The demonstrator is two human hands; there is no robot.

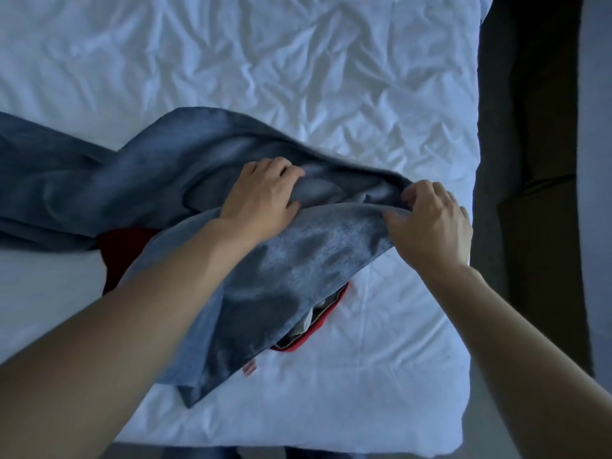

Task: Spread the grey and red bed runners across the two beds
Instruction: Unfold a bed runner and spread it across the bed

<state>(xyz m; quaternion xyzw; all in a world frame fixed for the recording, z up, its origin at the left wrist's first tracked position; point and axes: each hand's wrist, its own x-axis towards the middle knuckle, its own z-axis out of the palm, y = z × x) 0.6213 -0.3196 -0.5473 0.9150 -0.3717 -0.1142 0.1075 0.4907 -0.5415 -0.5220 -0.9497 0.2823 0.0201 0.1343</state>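
Head view: left hand (261, 190) has its grip bunched on a fold of the grey runner (132, 180) near the runner's middle, fingers curled into the cloth. Right hand (430, 223) pinches the runner's lifted edge, just right of the left hand. Runner lies twisted & heaped on the white bed (298, 61), its long tail trailing off left of the hands; near end flops toward the bed's foot.

To do this step well, prob: find the true corners, pull hands apart along that edge, lift slightly so the twist drops out, then lay flat across the bed.

Red runner (122, 250) peeks out beneath the grey one, w/ a red strip (318, 332) showing under its right side, so the layers may drag each other. Dark furniture (530, 160) stands right of the bed.
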